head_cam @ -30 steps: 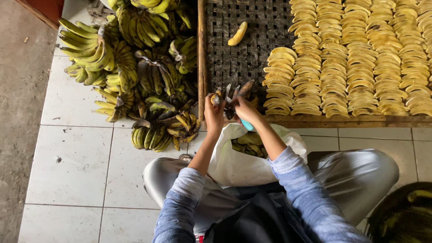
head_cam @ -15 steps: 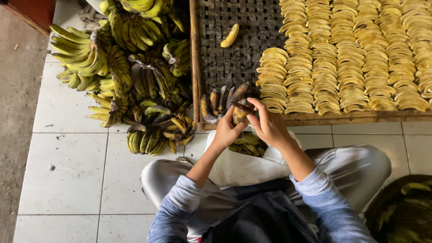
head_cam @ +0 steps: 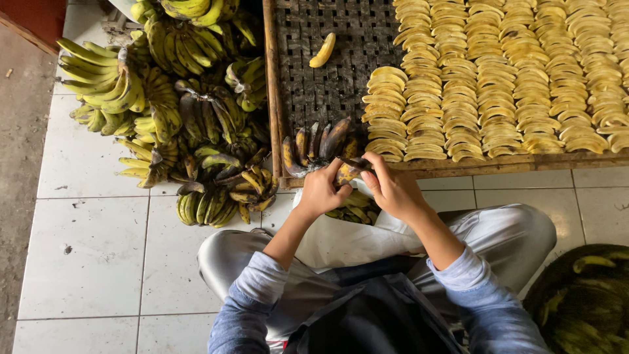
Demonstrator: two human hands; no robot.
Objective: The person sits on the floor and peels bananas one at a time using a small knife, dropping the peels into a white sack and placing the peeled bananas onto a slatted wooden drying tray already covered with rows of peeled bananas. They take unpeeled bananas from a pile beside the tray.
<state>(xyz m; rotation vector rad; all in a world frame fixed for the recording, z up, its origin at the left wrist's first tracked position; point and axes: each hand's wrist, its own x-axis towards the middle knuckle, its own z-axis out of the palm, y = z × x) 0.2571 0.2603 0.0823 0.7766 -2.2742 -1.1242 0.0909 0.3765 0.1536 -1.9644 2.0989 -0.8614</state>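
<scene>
1. The left hand [head_cam: 321, 191] reaches forward from a bent elbow, forearm angled up and inward — its grip is wrapped around the lower end of a dark, overripe banana [head_cam: 346, 173], clamped on it.
2. The right hand [head_cam: 393, 190] comes in from the other side, wrist cocked inward; its fingertips [head_cam: 368, 164] pinch together on the banana's top end, where a strip of dark peel stands off.
3. The banana sits just at the near edge of the woven tray [head_cam: 314, 92], held above a white bag [head_cam: 347, 239] that lies in the person's lap.
4. A bunch of blackened bananas [head_cam: 314, 145] leans on the tray's near left corner, touching the left hand's side of the work.
5. On the tray, peeled bananas in rows [head_cam: 498, 78] fill its right part; one single peeled banana [head_cam: 324, 50] lies apart on the bare weave at its left.
6. Left of the tray, a heap of yellow-green banana bunches [head_cam: 177, 118] rests on the white tiled floor [head_cam: 92, 255].
7. Both sleeves are blue — the knees spread wide below the tray.
</scene>
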